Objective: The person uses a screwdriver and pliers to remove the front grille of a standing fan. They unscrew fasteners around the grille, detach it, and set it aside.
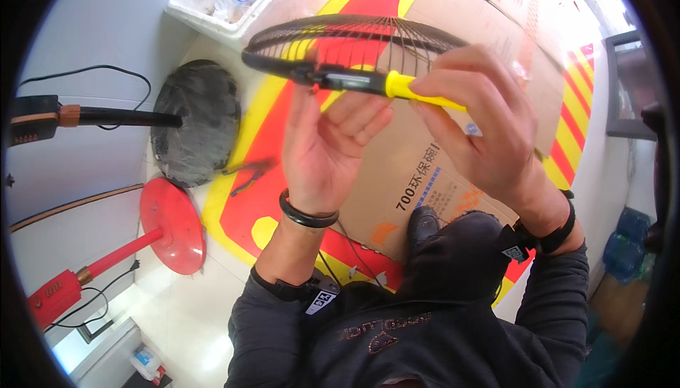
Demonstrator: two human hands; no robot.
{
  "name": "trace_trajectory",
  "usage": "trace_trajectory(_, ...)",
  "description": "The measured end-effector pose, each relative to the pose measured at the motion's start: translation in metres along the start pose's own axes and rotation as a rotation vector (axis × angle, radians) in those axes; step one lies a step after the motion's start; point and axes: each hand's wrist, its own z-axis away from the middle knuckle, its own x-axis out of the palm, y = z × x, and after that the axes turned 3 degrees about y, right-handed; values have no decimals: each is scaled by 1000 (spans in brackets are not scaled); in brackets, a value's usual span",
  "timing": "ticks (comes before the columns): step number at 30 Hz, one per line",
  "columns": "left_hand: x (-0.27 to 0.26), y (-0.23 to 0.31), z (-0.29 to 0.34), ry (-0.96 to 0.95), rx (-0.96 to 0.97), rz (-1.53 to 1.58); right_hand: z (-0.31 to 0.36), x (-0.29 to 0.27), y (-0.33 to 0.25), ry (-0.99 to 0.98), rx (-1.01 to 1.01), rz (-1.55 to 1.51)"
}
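A round black wire fan grille (354, 30) is held up in front of me, seen nearly edge-on. My left hand (329, 140) supports its near rim from below, palm up, thumb and fingers raised against it. My right hand (482, 115) is closed around the yellow handle (400, 85) of a tool whose thick black front part (347, 78) lies along the rim. The tool's tip end is near the rim above my left thumb; its exact kind and whether it touches the rim cannot be made out.
Flattened cardboard (375, 190) lies on a red-and-yellow floor sheet (241, 211). Pliers (251, 174) rest at left. Beside the wall stand a black round fan base (198, 129) and a red one (173, 236). A white foam box (234, 20) holds plastic bottles.
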Motion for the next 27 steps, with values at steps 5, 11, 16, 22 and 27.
trace_trajectory(5,-2,4,1,-27,-7,34,2,1,-11,-88,186,-104)
trace_trajectory(11,-1,-4,0,-58,24,37,4,-11,-12,-154,508,-386)
trace_trajectory(16,7,-12,0,-54,54,-52,3,-13,-8,-119,257,-173)
trace_trajectory(22,14,-19,-5,-36,93,-104,4,-18,-31,-184,611,-123)
trace_trajectory(27,17,-20,-5,-44,88,-84,6,-22,-34,-261,1049,-472)
